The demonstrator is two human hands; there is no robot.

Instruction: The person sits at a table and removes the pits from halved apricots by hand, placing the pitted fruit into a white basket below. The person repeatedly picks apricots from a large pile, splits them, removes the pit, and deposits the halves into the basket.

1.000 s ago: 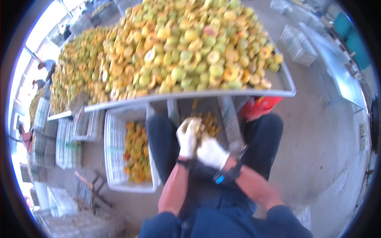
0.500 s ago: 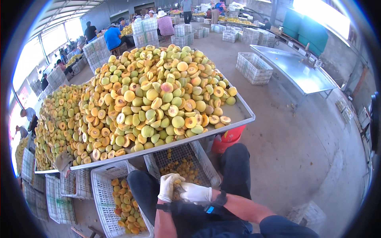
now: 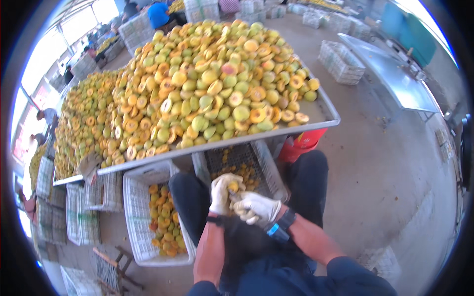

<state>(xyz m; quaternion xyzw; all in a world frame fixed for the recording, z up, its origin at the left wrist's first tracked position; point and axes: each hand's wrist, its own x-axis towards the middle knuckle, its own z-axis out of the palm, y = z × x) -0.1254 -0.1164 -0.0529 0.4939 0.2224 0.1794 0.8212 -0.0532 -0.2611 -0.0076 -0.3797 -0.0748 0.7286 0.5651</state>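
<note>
Both hands, left hand (image 3: 223,193) and right hand (image 3: 256,207), clamp a peach (image 3: 233,187) below the worktop (image 3: 323,114) edge, nearer the lap than before.

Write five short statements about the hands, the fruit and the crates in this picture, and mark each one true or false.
1. Both hands wear white gloves. True: the left hand and the right hand are both gloved.
2. The left hand holds a fruit half. True: a yellow-orange piece sits in its grip.
3. The big metal tray is bare. False: it carries a high heap of halved fruit.
4. The white crate at the person's left knee holds fruit halves. True.
5. The red bucket stands on the tray. False: it stands on the floor, below the tray's right corner, by the person's right knee.
</note>
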